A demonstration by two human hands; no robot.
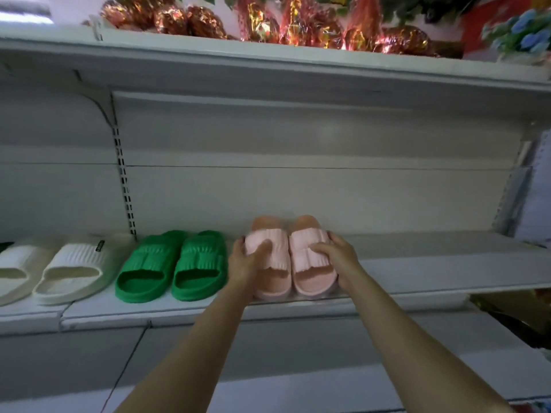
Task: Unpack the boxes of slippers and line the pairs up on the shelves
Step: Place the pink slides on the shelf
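A pair of pale pink slippers lies side by side on the white shelf [432, 272], toes toward me. My left hand [246, 263] grips the left pink slipper [275, 278] at its outer side, thumb across the ribbed strap. My right hand [340, 257] grips the right pink slipper [310, 278] from its right side, thumb over the strap. To the left stands a green pair [173, 266], and further left a cream-white pair [59, 269] that fades to pale green.
The shelf above [268, 58] holds shiny red and gold wrapped packs [298, 25] and blue artificial flowers [524, 34]. A slotted upright [123, 180] runs down the back panel. Bare shelf stretches to the right of the pink pair. A yellowish box [512, 308] sits at lower right.
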